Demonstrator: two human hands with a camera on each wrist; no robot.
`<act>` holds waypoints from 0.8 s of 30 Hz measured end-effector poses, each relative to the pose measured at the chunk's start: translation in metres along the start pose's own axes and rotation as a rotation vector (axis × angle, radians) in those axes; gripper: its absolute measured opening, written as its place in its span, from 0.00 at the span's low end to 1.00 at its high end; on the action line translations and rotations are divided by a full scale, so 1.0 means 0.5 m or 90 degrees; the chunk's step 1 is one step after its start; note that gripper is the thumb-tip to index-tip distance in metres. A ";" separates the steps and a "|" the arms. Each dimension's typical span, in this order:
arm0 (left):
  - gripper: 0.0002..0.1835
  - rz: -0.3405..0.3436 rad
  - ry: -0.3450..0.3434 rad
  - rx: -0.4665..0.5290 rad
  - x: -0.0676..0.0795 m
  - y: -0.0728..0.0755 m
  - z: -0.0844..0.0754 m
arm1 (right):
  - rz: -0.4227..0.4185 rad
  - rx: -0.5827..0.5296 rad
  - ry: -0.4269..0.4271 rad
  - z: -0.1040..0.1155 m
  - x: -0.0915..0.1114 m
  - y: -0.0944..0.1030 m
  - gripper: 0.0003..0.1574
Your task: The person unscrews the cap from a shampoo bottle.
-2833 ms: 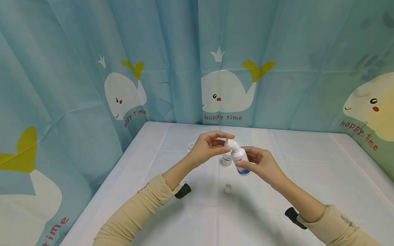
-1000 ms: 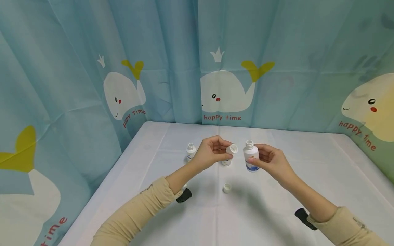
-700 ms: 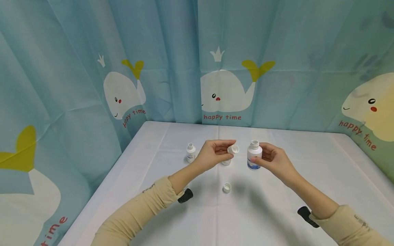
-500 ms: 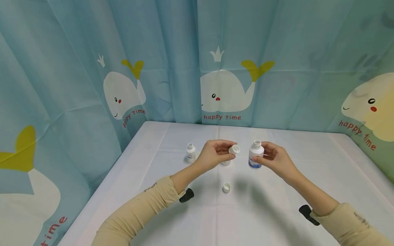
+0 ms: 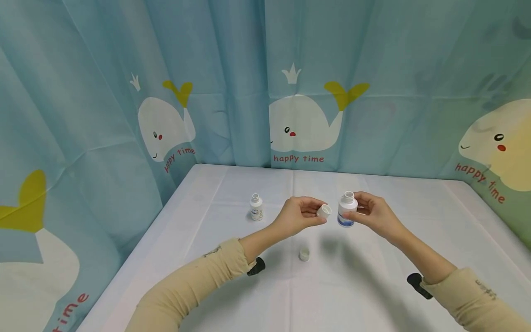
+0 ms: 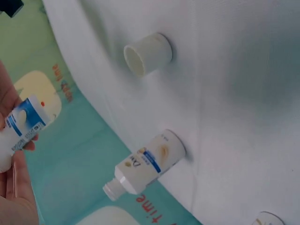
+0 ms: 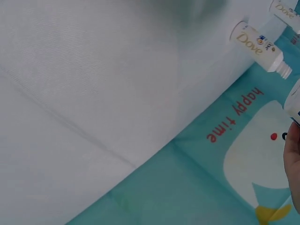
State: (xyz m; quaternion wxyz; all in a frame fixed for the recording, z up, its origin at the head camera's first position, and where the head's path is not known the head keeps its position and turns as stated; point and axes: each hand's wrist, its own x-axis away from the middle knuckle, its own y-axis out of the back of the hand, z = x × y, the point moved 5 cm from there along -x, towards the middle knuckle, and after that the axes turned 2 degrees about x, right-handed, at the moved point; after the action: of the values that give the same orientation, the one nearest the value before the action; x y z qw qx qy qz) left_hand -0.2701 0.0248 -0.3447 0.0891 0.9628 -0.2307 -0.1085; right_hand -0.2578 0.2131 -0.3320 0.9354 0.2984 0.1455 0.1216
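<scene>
My left hand (image 5: 295,216) pinches a white screw cap (image 5: 324,211), its hollow side turned toward the camera. Just right of it, my right hand (image 5: 375,214) grips a small white bottle (image 5: 347,206) with a blue band, upright and uncapped. A gap separates cap and bottle mouth, and both are above the table. The left wrist view shows the held bottle (image 6: 29,121) at its left edge; in the right wrist view only part of the right hand (image 7: 293,164) appears. A second white cap (image 5: 304,254) rests on the table nearer the front.
An uncapped white bottle (image 5: 256,208) stands on the white-covered table (image 5: 232,193), back left. Another uncapped bottle (image 6: 150,161), hidden behind the left hand in the head view, stands near it. A whale-print curtain (image 5: 232,115) hangs behind the table.
At first the cap sat tilted against the bottle's mouth; now they are apart. The bottle has moved right and stands upright. My left hand has followed rightward with the cap, covering the middle bottle.
</scene>
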 end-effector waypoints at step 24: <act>0.15 0.106 -0.008 -0.169 -0.014 -0.107 0.018 | 0.010 0.012 0.007 -0.074 -0.014 0.014 0.29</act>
State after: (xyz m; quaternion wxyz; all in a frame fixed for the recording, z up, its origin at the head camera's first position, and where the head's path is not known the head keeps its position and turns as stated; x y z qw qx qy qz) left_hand -0.2558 0.0740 -0.3642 0.2228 0.9195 -0.2937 -0.1363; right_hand -0.2782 0.2356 -0.3554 0.9307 0.3078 0.1491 0.1294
